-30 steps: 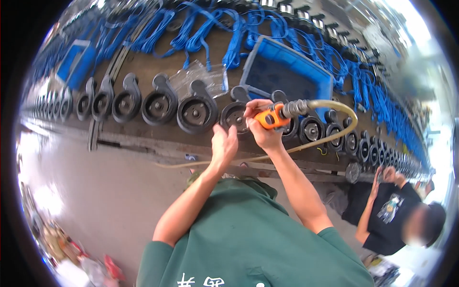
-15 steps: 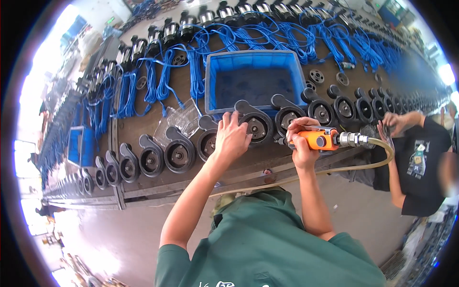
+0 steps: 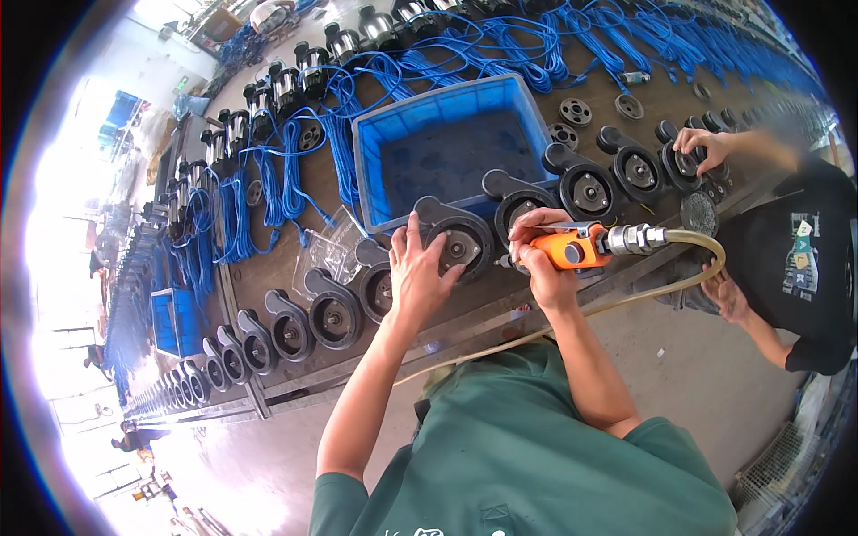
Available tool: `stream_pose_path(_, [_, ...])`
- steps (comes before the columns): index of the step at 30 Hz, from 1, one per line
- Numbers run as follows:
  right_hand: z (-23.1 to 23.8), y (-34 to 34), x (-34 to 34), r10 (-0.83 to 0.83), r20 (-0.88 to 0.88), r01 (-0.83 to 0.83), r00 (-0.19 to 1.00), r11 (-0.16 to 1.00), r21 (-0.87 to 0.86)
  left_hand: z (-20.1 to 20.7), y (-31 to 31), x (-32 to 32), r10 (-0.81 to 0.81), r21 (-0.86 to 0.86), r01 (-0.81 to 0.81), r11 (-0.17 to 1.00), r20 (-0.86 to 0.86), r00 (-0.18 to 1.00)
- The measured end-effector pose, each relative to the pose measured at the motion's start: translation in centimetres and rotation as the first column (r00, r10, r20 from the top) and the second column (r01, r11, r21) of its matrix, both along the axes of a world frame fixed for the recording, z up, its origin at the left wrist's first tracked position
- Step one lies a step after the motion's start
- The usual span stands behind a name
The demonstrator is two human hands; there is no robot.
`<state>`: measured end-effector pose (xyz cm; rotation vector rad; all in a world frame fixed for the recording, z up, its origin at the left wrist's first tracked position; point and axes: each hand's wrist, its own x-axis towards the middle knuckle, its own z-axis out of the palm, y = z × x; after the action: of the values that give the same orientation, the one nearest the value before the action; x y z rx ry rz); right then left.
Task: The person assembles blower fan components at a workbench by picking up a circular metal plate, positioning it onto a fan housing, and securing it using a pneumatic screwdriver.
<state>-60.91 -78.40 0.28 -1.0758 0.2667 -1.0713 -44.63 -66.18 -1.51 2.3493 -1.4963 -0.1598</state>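
Note:
My left hand (image 3: 420, 279) lies on the left side of a round black housing (image 3: 466, 239) with a side lobe. Its fingers are spread, the fingertips touching the rim and inside of the part. Wrapped round an orange air screwdriver (image 3: 572, 249), my right hand (image 3: 547, 268) holds the tool nearly level. The driver's tip points left, close to that housing's right edge. A pale hose (image 3: 706, 246) runs from the metal fitting at its back end. Another black housing (image 3: 518, 204) sits just right of the touched one, partly behind my right hand.
Several similar housings line the bench edge (image 3: 295, 380) on both sides. Behind them stand a blue bin (image 3: 368, 170), a clear plastic bag (image 3: 331, 255), bundled blue cables (image 3: 340, 156) and metal-bodied motors (image 3: 313, 67). At right, a co-worker's hand (image 3: 702, 147) touches another housing.
The view has tilted and shifted. My left hand stays on the same housing with fingers more spread; my right hand still holds the screwdriver. The co-worker's hands have moved apart, one reaching onto a housing.

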Motion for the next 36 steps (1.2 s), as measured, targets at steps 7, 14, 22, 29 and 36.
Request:
stream_pose_path(7, [-0.6,-1.1,3.5,0.107,-0.028,-0.108,0.994,0.994,-0.035,0.2,-1.0,0.8,0.02,0.065,-0.02,0.998,-0.001,1.0])
stream_pose_path(14, [-2.3,-1.0,6.8,0.157,-0.146,-0.17,0.977,0.982,-0.081,-0.5,-1.1,0.0,0.154,0.11,-0.16,0.981,0.059,0.986])
stream_pose_path(22, [-3.1,-1.0,7.5,0.188,-0.152,-0.205,0.97,0.973,-0.103,-0.3,-1.0,0.3,0.142,0.112,-0.14,0.984,-0.012,0.99])
stream_pose_path(29, [-3.6,-1.3,8.2,0.143,-0.188,-0.168,0.972,0.978,-0.125,-0.7,-1.2,0.8,0.115,0.181,-0.119,0.976,0.03,0.993])
stream_pose_path(36, [-3.3,-1.0,8.0,0.133,-0.172,-0.143,0.976,0.989,-0.047,-0.9,-1.6,1.0,0.111,0.267,-0.108,0.958,0.003,0.994])
